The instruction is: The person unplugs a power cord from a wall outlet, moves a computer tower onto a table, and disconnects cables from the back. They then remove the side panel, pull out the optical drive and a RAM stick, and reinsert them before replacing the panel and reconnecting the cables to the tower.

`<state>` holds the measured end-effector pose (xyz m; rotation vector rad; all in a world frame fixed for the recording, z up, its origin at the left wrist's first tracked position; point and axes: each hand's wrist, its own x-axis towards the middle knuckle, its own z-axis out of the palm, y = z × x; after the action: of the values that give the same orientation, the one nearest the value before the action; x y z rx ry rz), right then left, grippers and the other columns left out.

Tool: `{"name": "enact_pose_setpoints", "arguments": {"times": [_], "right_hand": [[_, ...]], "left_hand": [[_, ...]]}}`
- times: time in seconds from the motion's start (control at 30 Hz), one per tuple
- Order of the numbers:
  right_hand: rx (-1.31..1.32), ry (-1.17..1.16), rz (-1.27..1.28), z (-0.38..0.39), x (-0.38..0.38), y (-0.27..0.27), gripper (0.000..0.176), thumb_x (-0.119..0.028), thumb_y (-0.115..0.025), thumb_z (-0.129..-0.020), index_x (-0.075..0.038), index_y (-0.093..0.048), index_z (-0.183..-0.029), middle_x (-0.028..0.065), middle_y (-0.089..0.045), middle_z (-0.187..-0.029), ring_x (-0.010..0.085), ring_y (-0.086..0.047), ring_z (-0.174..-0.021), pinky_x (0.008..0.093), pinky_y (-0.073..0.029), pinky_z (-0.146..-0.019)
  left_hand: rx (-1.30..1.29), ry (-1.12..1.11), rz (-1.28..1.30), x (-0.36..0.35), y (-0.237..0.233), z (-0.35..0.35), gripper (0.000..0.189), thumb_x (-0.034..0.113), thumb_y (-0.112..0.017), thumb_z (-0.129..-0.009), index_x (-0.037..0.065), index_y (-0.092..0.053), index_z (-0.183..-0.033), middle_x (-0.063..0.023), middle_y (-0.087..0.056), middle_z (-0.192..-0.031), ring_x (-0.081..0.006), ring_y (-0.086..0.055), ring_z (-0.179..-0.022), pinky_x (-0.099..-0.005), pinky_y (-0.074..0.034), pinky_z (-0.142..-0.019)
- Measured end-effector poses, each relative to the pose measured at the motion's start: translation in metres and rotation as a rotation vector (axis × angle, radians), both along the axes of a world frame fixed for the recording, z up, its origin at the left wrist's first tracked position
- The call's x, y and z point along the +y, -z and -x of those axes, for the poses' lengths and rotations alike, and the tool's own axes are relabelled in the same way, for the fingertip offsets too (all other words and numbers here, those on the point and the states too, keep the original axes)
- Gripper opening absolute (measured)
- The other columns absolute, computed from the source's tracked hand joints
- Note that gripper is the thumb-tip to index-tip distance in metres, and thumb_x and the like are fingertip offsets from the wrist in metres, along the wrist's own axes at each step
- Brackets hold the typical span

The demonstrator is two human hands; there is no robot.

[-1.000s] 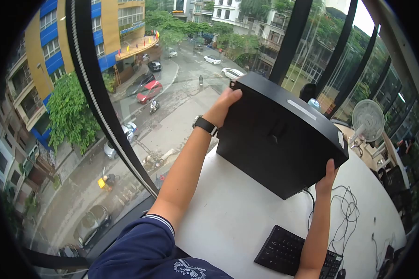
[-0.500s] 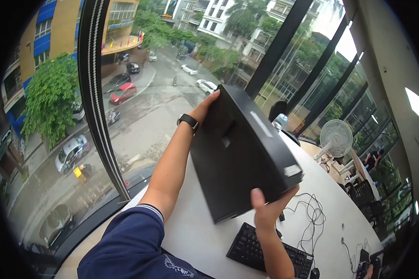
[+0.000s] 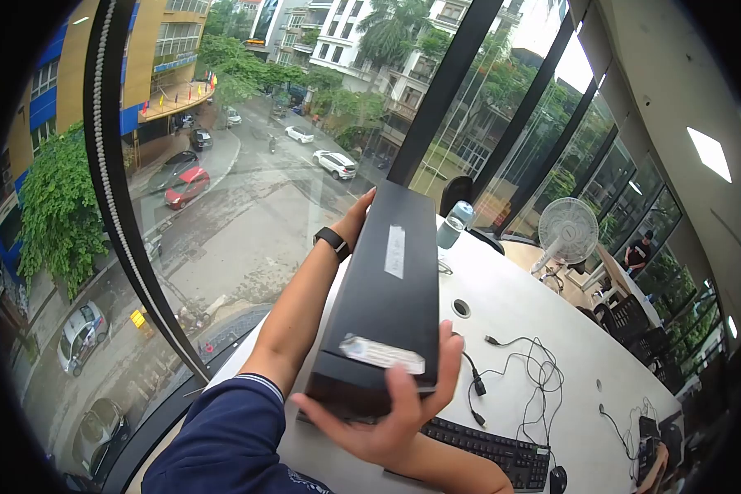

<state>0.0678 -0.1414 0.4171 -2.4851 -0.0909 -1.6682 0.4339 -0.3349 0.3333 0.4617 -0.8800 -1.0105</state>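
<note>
A black box-shaped computer case (image 3: 412,247) stands over the white desk, its narrow face with two white labels turned up toward me. My left hand (image 3: 359,216), with a dark watch on the wrist, grips its far left edge; most of those fingers are hidden behind the case. At the near end, my right hand (image 3: 399,412) holds the case with its fingers spread around the corner, beside the larger label. Below the case and partly behind my right forearm lies a black keyboard (image 3: 502,454), with a black mouse (image 3: 558,478) at its right end.
On the white desk (image 3: 502,317) are tangled black cables (image 3: 539,370) and a round cable hole (image 3: 461,309). A water bottle (image 3: 454,225) stands behind the case. Farther right are a fan (image 3: 568,230), chairs and a person (image 3: 637,253). Windows line the left side.
The case has turned, so its labelled narrow face now points toward me instead of its broad side. My right hand has moved left with its near end, and the view has shifted.
</note>
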Motion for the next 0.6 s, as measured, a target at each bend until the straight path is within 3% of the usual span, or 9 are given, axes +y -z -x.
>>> {"name": "enact_pose_setpoints", "arguments": {"times": [0.07,0.1,0.13,0.2,0.27,0.37,0.5,0.57,0.6], "right_hand": [[-0.117,-0.006,0.024,-0.015,0.003,0.005,0.077,-0.038,-0.092,-0.074,-0.02,-0.055,-0.138,0.0334,-0.024,-0.155,0.0651,-0.034,-0.137,0.0673,-0.045,-0.105],[-0.149,-0.003,0.03,-0.02,0.007,0.006,0.057,-0.036,-0.089,-0.079,-0.026,-0.065,-0.129,0.0284,-0.033,-0.153,0.0599,-0.036,-0.138,0.0659,-0.043,-0.109],[-0.158,0.007,0.018,-0.024,0.015,0.001,0.045,-0.032,-0.084,-0.085,-0.029,-0.068,-0.126,0.0211,-0.038,-0.153,0.0551,-0.038,-0.14,0.0653,-0.038,-0.113],[-0.144,0.077,0.06,-0.024,0.025,-0.006,0.037,-0.029,-0.078,-0.09,-0.029,-0.067,-0.126,0.0108,-0.045,-0.15,0.0405,-0.041,-0.143,0.0629,-0.034,-0.117],[-0.166,0.038,0.104,-0.017,0.024,-0.005,0.025,-0.031,-0.076,-0.09,-0.033,-0.071,-0.114,0.0018,-0.048,-0.142,0.0376,-0.035,-0.147,0.0669,-0.023,-0.121],[-0.281,0.055,0.175,-0.016,0.019,-0.006,0.019,-0.024,-0.074,-0.09,-0.034,-0.072,-0.106,-0.0045,-0.054,-0.134,0.0355,-0.046,-0.138,0.0667,-0.02,-0.123],[-0.325,0.069,0.229,-0.018,0.009,-0.002,0.028,-0.025,-0.071,-0.094,-0.022,-0.069,-0.122,0.0055,-0.057,-0.139,0.0279,-0.053,-0.135,0.0542,-0.039,-0.115],[-0.176,-0.183,0.248,-0.014,-0.007,-0.008,0.033,-0.023,-0.073,-0.091,-0.025,-0.065,-0.123,0.0,-0.054,-0.142,0.0294,-0.05,-0.136,0.0608,-0.03,-0.12],[-0.205,-0.296,0.246,-0.016,-0.018,-0.014,0.026,-0.025,-0.069,-0.095,-0.021,-0.067,-0.121,0.0027,-0.059,-0.135,0.0269,-0.055,-0.129,0.0553,-0.035,-0.115]], "left_hand": [[-0.037,0.01,-0.008,-0.007,-0.012,0.018,0.068,0.052,-0.052,-0.102,0.009,-0.043,-0.154,-0.0129,-0.055,-0.147,-0.0215,-0.055,-0.133,-0.0367,-0.045,-0.11],[-0.05,0.02,-0.009,-0.012,-0.019,0.027,0.068,0.052,-0.052,-0.102,0.009,-0.043,-0.155,-0.013,-0.055,-0.147,-0.0215,-0.054,-0.133,-0.0368,-0.045,-0.11],[-0.067,0.029,-0.018,-0.018,-0.023,0.037,0.069,0.052,-0.052,-0.102,0.009,-0.043,-0.155,-0.013,-0.055,-0.147,-0.0215,-0.054,-0.134,-0.0368,-0.045,-0.11],[-0.088,0.055,-0.033,-0.03,-0.028,0.052,0.069,0.052,-0.051,-0.102,0.009,-0.042,-0.155,-0.013,-0.055,-0.147,-0.0215,-0.054,-0.134,-0.0369,-0.045,-0.111],[-0.109,0.073,-0.05,-0.041,-0.031,0.067,0.069,0.052,-0.051,-0.103,0.009,-0.042,-0.155,-0.013,-0.054,-0.148,-0.0215,-0.054,-0.134,-0.0369,-0.045,-0.111],[-0.132,0.119,-0.076,-0.055,-0.03,0.077,0.069,0.053,-0.05,-0.103,0.008,-0.041,-0.155,-0.013,-0.053,-0.148,-0.0215,-0.053,-0.135,-0.037,-0.044,-0.111],[-0.153,0.152,-0.119,-0.053,-0.026,0.076,0.069,0.053,-0.048,-0.104,0.008,-0.04,-0.156,-0.0131,-0.052,-0.149,-0.0215,-0.052,-0.135,-0.0372,-0.044,-0.111],[-0.155,0.151,-0.126,-0.053,-0.023,0.076,0.069,0.053,-0.048,-0.104,0.008,-0.04,-0.156,-0.0131,-0.052,-0.149,-0.0215,-0.052,-0.135,-0.0372,-0.044,-0.111],[-0.16,0.15,-0.129,-0.052,-0.022,0.075,0.069,0.053,-0.047,-0.104,0.008,-0.04,-0.156,-0.0131,-0.052,-0.15,-0.0215,-0.052,-0.136,-0.0373,-0.044,-0.111]]}}
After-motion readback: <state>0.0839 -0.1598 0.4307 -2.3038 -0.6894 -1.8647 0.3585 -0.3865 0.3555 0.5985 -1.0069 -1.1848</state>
